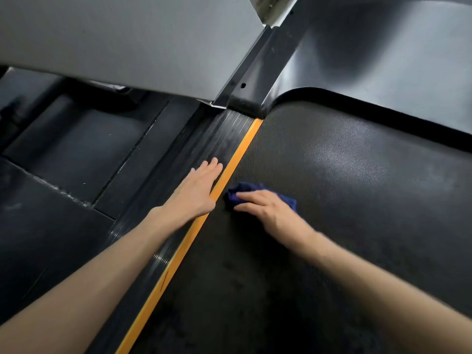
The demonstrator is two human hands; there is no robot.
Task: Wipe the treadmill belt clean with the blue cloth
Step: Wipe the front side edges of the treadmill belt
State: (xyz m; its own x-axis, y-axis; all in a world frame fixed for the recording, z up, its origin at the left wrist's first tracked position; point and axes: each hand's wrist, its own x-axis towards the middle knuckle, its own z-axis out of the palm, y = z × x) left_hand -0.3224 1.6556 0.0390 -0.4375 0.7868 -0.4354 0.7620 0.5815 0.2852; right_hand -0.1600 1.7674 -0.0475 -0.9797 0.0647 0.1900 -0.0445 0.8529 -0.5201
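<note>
Here the dark textured belt (332, 187) fills the right side, with a ribbed black rail (229, 134) to its left and an orange strip (245, 146) running between them. The left hand (196, 192) lies flat on the rail, fingers straight, its edge over the strip. The right hand (265, 210) presses the bunched blue cloth (240, 190) onto the belt just beside the strip, fingers extended over it.

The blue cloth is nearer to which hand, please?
Right. The right hand presses on the blue cloth; the left hand rests flat on the side rail, apart from it.
</note>
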